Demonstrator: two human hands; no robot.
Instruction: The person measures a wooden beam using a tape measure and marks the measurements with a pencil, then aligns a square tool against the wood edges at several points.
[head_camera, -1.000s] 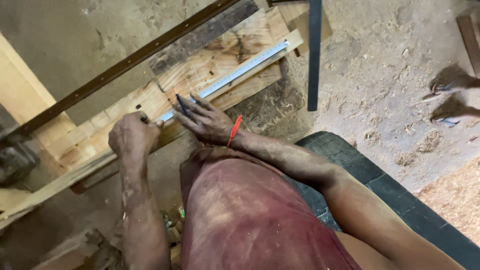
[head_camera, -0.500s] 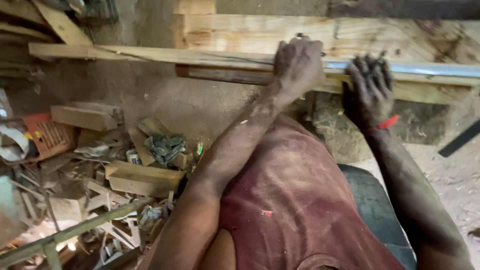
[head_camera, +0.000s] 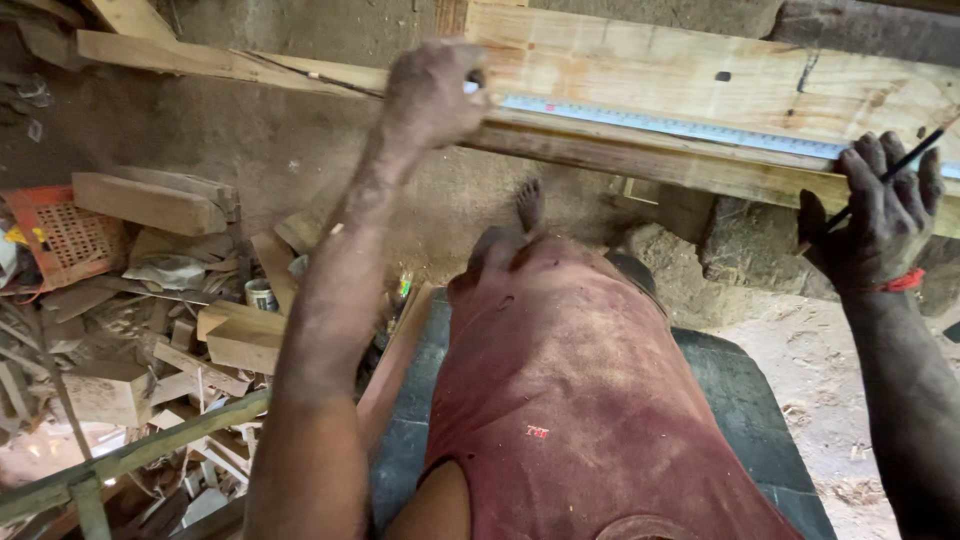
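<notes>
Nearest, a dusty red cloth (head_camera: 570, 400) is seen over the lap, above a dark bench seat (head_camera: 740, 390). Left of it, pale wood offcuts (head_camera: 240, 340) and an orange plastic crate (head_camera: 60, 235) lie scattered. Farther out, the right hand (head_camera: 880, 225), fingers spread, is pressed on the long pale wooden plank (head_camera: 700, 80), a thin dark pencil (head_camera: 890, 175) pinched between fingers. The long silver metal ruler (head_camera: 670, 125) lies flat on the plank. Its left end is held down by the curled left hand (head_camera: 435, 90).

Small labelled can (head_camera: 262, 294) among offcuts
</notes>
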